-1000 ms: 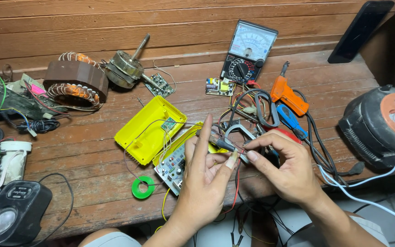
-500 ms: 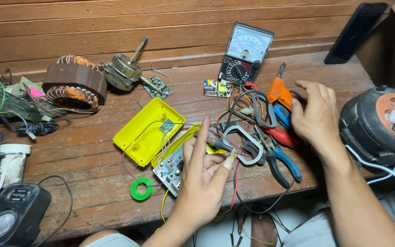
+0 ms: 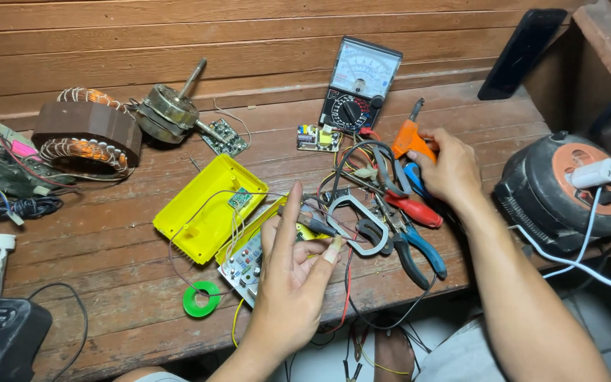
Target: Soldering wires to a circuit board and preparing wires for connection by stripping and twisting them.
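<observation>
Orange soldering gun (image 3: 409, 138) in right hand's (image 3: 450, 170) closed grip; left hand (image 3: 293, 283) pinching black probe (image 3: 319, 228).

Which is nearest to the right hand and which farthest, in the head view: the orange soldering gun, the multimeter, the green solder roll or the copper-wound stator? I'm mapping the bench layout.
1. Orange soldering gun: under the right hand, touching its fingers.
2. Multimeter: behind, against the wooden wall.
3. Green solder roll: front left.
4. Copper-wound stator: far left.

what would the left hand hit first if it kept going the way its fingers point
Probably the yellow case: the left hand has fingers aimed up and away across the circuit board under it, though depth is unclear.
</observation>
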